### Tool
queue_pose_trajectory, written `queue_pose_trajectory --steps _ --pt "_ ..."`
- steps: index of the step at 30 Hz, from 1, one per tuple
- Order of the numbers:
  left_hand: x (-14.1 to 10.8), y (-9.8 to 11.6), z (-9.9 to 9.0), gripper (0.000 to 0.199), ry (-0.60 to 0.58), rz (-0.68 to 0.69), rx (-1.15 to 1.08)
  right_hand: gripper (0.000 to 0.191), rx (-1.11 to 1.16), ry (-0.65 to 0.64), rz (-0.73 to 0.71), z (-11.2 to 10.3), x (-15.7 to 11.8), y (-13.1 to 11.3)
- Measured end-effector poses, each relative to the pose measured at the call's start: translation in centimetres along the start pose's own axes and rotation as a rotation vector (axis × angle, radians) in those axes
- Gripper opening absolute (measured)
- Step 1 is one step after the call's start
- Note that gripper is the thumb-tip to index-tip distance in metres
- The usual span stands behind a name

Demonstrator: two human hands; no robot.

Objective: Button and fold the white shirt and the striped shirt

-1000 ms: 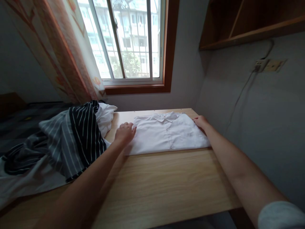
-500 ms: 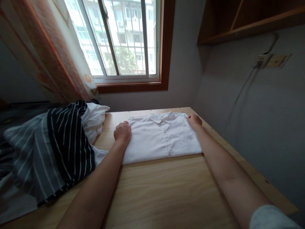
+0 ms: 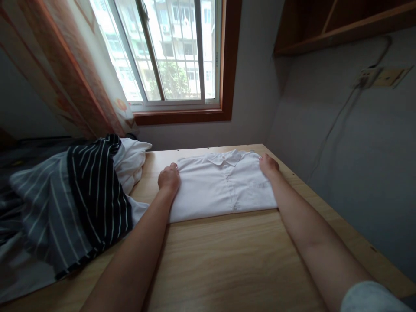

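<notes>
A white collared shirt [image 3: 208, 186] lies folded into a wide, flat rectangle on the wooden table [image 3: 227, 260], its collar at the far edge and its button strip right of the middle. My left hand [image 3: 169, 177] is closed on the shirt's far left corner. At the far right corner my right hand [image 3: 269, 165] is closed on the cloth too, its fingertips partly hidden. The shirt looks fairly smooth, with small wrinkles near the collar and buttons.
A heap of clothes with a black and grey striped garment [image 3: 97, 190] and a white cloth [image 3: 133, 160] covers the table's left side. Behind are a curtain [image 3: 65, 65] and window. A shelf [image 3: 344, 34] and a wall socket [image 3: 385, 77] with a cord are at the right.
My right hand has shifted slightly right with the shirt's corner, and the cloth beside it looks smoother. The view has moved a little. My left hand keeps its hold on the left corner.
</notes>
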State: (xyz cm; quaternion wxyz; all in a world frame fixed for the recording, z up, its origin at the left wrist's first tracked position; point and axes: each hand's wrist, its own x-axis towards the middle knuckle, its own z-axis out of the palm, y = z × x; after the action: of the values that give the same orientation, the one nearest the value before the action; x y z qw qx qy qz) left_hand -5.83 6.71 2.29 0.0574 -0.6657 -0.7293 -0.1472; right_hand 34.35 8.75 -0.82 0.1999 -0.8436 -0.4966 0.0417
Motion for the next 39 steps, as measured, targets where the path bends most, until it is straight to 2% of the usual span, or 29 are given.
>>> queue_pose_trajectory --steps 5,13,17,21,30,36,39 --pt "0.6 0.0 -0.3 0.039 -0.043 -0.016 0.006 0.051 0.048 -0.032 -0.008 -0.3 1.2 0.4" --pt "3.8 1.4 -0.7 0.054 -0.171 -0.073 0.065 0.034 0.078 -0.045 -0.03 -0.3 1.1 0.5" --pt "4.8 1.8 0.1 0.05 -0.131 -0.092 0.007 0.031 0.081 -0.029 -0.019 -0.2 1.0 0.3" --pt "5.1 1.2 0.9 0.043 -0.088 -0.113 -0.045 0.031 0.089 -0.014 -0.012 -0.4 1.1 0.1" --pt "5.7 0.3 0.7 0.043 -0.089 -0.135 -0.082 0.029 0.043 0.125 -0.057 0.0 0.7 -0.4" --pt "5.5 0.6 1.0 0.04 -0.066 -0.134 -0.065 0.033 0.022 0.06 -0.012 0.4 0.3 -0.3" --pt "5.4 0.6 1.1 0.038 -0.062 -0.128 -0.075 0.041 0.073 0.014 -0.019 0.3 0.7 -0.1"
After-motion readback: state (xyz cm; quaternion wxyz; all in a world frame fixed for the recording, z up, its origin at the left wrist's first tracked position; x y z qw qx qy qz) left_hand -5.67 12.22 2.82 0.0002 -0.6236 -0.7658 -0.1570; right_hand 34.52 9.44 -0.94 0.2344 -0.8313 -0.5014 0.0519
